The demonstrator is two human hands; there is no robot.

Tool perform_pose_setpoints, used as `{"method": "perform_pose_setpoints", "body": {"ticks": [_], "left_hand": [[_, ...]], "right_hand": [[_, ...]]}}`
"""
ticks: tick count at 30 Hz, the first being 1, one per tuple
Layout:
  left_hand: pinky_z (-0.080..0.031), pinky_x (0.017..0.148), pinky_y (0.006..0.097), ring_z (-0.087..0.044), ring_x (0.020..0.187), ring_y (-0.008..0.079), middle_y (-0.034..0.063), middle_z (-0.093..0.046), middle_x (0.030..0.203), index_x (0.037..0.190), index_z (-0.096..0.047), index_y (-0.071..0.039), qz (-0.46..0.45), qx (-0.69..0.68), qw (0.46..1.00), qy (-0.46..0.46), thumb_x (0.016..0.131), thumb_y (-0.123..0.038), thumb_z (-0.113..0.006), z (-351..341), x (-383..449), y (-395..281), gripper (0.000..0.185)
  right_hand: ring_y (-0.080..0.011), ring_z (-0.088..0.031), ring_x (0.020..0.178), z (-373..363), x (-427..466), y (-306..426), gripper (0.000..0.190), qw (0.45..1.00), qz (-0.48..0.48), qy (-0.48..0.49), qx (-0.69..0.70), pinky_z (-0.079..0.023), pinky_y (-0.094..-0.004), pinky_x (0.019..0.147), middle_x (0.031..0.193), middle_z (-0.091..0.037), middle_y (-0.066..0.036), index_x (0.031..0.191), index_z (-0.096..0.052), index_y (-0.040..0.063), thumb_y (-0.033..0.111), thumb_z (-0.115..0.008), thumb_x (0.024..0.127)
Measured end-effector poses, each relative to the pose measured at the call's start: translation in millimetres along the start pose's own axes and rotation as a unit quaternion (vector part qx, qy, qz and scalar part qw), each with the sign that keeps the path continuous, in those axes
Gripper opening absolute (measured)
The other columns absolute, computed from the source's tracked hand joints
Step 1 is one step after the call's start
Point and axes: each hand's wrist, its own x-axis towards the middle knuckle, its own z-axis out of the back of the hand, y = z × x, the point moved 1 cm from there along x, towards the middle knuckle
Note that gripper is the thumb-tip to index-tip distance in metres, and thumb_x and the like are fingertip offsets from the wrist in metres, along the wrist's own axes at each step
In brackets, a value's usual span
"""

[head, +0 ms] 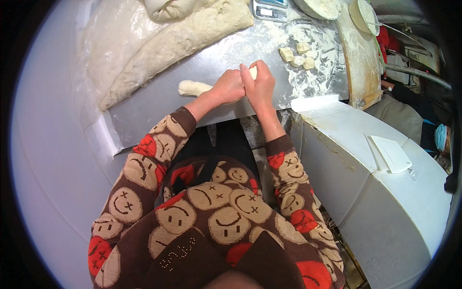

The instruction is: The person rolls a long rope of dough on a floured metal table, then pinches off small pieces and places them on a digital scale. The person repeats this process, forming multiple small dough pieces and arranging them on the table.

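Observation:
A short rope of pale dough passes under and through my left hand, which is closed around it above the steel worktop. My right hand meets the left one, its fingers curled around the dough's other end. Whether the dough is still joined between my hands is hidden by the fingers. To the right, several small dough pieces sit clustered on the floured part of the worktop. A large slab of dough spreads across the far left.
At the far edge stands a digital scale, with a bowl of flour and another bowl to its right. A floury wooden board borders the worktop. White scrapers lie on a white cabinet. Another person is at the right.

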Motion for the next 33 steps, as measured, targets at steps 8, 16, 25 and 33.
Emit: {"method": "perform_pose_setpoints", "body": {"ticks": [8, 16, 25, 33], "left_hand": [[-0.055, 0.074, 0.0485, -0.068, 0.079, 0.0401, 0.0161, -0.066, 0.082, 0.089, -0.069, -0.006, -0.108, 0.06, 0.992, -0.028, 0.084, -0.022, -0.074, 11, -25, -32, 0.018], [-0.042, 0.113, 0.0469, -0.046, 0.138, 0.0461, 0.0326, -0.04, 0.149, 0.165, -0.015, -0.009, -0.088, 0.081, 0.99, -0.076, 0.072, -0.031, -0.089, 5, 0, -13, 0.121], [-0.056, 0.085, 0.043, -0.074, 0.095, 0.0323, 0.0183, -0.075, 0.098, 0.115, -0.067, -0.001, -0.004, -0.074, 0.996, 0.044, 0.078, -0.022, -0.084, 7, 0, -4, 0.046], [-0.054, 0.076, 0.0423, -0.071, 0.082, 0.0321, 0.0226, -0.072, 0.086, 0.094, -0.067, 0.004, 0.039, -0.081, 0.995, 0.047, 0.084, -0.022, -0.074, 4, 3, 4, 0.029]], "right_hand": [[-0.0441, -0.069, 0.092, 32, 32, -55, 0.06, 0.94, -0.126, -0.061, -0.31, -0.054, -0.0505, 0.084, 0.102, -0.072, -0.024, 0.115, -0.065, -0.002, 0.049, -0.078, 0.087], [-0.0209, -0.067, 0.094, 34, -15, -16, 0.055, 0.94, -0.113, 0.282, 0.156, -0.054, -0.0363, 0.083, 0.103, -0.07, -0.012, 0.119, -0.067, -0.002, 0.043, -0.079, 0.091], [-0.0083, -0.06, 0.07, 35, -4, -9, 0.027, 0.922, -0.201, 0.115, 0.31, -0.049, -0.025, 0.062, 0.083, -0.068, -0.003, 0.103, -0.069, 0.0, 0.025, -0.074, 0.097], [-0.0365, -0.064, 0.082, 15, 2, 10, 0.03, 0.996, 0.069, 0.038, 0.042, -0.053, -0.0437, 0.07, 0.094, -0.06, -0.013, 0.1, -0.064, 0.007, 0.032, -0.076, 0.092]]}}
